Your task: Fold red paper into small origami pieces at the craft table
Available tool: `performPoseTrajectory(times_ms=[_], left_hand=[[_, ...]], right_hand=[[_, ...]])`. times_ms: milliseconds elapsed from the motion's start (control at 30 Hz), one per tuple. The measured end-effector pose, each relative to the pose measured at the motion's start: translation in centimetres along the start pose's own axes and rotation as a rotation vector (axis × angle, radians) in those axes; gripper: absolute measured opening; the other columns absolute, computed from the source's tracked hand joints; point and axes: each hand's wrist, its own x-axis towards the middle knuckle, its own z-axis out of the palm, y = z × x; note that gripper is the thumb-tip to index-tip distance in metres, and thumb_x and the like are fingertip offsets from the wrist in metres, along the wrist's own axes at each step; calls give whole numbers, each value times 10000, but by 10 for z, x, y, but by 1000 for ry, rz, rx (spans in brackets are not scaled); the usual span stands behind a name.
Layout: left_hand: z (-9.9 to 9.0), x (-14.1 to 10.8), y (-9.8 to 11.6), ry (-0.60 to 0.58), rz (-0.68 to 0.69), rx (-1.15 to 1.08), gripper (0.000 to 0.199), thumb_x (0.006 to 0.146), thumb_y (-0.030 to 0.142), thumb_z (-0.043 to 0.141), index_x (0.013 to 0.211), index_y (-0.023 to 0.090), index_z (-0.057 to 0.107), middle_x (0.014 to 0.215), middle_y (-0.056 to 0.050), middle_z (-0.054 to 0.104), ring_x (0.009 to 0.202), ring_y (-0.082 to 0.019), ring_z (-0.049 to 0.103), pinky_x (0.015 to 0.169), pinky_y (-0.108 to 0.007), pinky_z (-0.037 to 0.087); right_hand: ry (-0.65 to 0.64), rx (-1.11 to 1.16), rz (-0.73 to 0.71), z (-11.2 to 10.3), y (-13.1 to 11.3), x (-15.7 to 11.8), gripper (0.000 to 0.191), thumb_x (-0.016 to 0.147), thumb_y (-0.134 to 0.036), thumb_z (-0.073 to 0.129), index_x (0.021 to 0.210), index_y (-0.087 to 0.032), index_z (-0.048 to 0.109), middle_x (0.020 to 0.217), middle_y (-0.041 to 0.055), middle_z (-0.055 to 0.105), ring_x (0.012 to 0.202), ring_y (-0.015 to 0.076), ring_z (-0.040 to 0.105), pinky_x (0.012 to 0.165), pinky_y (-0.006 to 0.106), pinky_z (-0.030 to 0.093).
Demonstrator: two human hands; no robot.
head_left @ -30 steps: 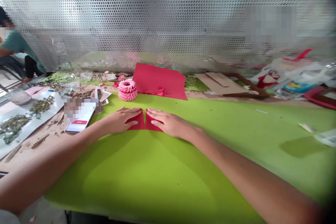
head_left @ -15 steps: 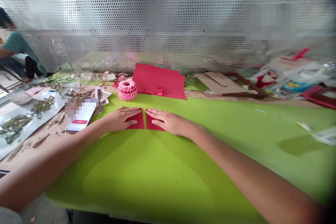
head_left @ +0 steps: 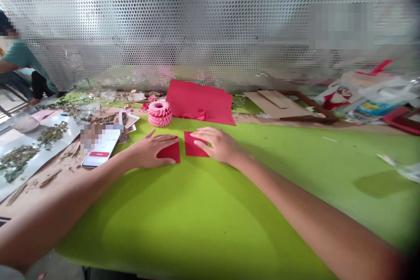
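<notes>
Two small red paper pieces lie side by side on the green tabletop (head_left: 197,210), with a narrow strip of green between them. My left hand (head_left: 149,150) rests open over the left red paper (head_left: 172,152), thumb spread away from the fingers and covering its left part. Over the right red paper (head_left: 190,149) is my right hand (head_left: 221,145), its fingers slightly bent and apart, tips on or just above the sheet; contact is hard to make out. Behind them stand a pink folded-paper ring stack (head_left: 160,118) and a large red sheet (head_left: 200,98) with a small folded red piece (head_left: 201,114).
A phone (head_left: 103,145), photo-like cards (head_left: 130,119) and dried plant matter (head_left: 19,157) on a white sheet lie left. Brown boards (head_left: 278,106), a dark frame (head_left: 323,111) and plastic bags (head_left: 370,100) line the back right, before a perforated metal screen (head_left: 210,22). A person (head_left: 24,63) sits far left.
The right paper has shifted slightly up and the gap between the two papers has widened. My right hand has lifted and bent its fingers; my left thumb has spread lower.
</notes>
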Motion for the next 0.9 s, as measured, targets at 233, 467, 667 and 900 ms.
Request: performPoseTrajectory(times_ms=[233,467,667,900], left_hand=[[3,0,-1,20,-19,3,826,899,729,367,1545,224,263,1564,-92,365,1450,-266,324,1229,-453,25],[1,1,2,51,-2,-24,787,907,704,392,1520,215,324,1536,-99,416,1417,-276,379,1221,-451,72],[1,4,4,117,-30,-78,703,901,583,531,1481,205,408,1424,-115,552,1303,-303,504,1163,-479,253],[-3,5,25,260,-120,-356,638,829,347,660,1429,254,465,1159,-78,715,937,-242,693,796,-317,522]], right_hand=[[-107,-98,140,7,10,-3,525,1006,-472,369,1376,-155,567,1438,84,529,1371,278,455,1167,502,336],[-53,-167,194,5,3,-1,582,1022,-478,298,1471,-131,429,1553,109,361,1462,275,295,1200,563,217],[-16,-47,24,-1,-22,0,429,1003,-344,406,1361,-158,553,1420,103,559,1363,263,461,1183,562,249],[67,402,153,-5,-49,-3,352,925,-427,572,1186,-194,614,1208,96,685,1086,245,660,951,400,511]])
